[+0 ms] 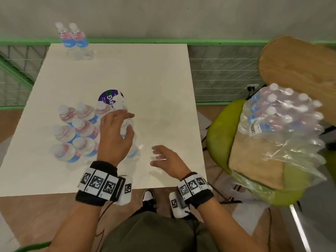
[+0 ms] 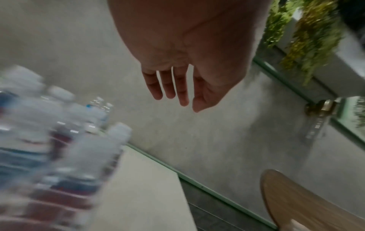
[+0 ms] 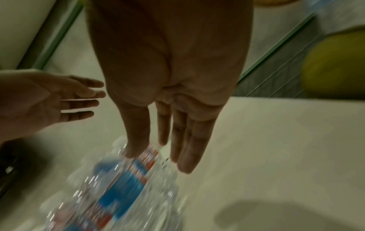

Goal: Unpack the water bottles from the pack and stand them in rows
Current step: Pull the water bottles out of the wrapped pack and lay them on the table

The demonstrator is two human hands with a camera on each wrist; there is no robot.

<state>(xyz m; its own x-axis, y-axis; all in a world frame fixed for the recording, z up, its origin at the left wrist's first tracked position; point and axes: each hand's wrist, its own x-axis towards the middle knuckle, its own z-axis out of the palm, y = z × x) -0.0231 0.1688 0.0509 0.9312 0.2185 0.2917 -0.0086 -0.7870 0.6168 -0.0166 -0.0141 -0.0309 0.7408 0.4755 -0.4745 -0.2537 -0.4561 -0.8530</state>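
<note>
Several clear water bottles [image 1: 80, 131] with blue and red labels stand grouped on the left of the white table [image 1: 145, 79]; in the left wrist view these bottles [image 2: 59, 140] are blurred. My left hand [image 1: 130, 123] hovers over the group's right edge with fingers spread, holding nothing; the left hand [image 2: 177, 96] shows straight fingers. One bottle [image 1: 133, 151] stands just below it. My right hand [image 1: 156, 155] is open to the right of that bottle [image 3: 122, 184], with the right hand [image 3: 160, 159] just above it. The wrapped pack [image 1: 283, 120] lies on a green chair [image 1: 218, 135].
Two more bottles [image 1: 72, 39] stand at the table's far left corner. A round purple sticker [image 1: 109, 97] lies behind the group. A wooden chair back [image 1: 300, 64] rises behind the pack. A green railing [image 1: 218, 41] runs along the table's far edge.
</note>
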